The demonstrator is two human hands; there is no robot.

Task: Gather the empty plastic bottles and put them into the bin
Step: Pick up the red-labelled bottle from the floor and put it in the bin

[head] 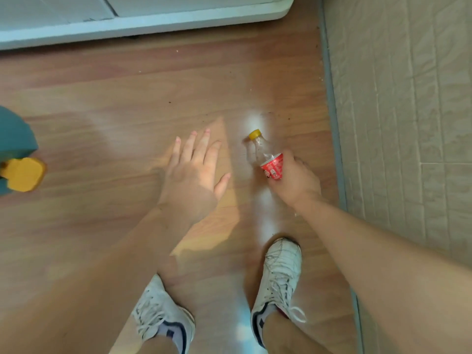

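Note:
An empty clear plastic bottle [265, 155] with a yellow cap and a red label is just above the wooden floor, cap pointing away from me. My right hand [297, 181] grips its lower half, fingers curled round the red label. My left hand [194, 172] hovers to the left of the bottle, palm down, fingers spread and straight, holding nothing. Whether the bottle still touches the floor I cannot tell. No bin is plainly in view.
A teal object with a yellow part [18, 159] sits at the left edge. White furniture [143, 19] runs along the far side. A beige textured wall or mattress [408, 123] borders the right. My two white sneakers [279, 274] stand below.

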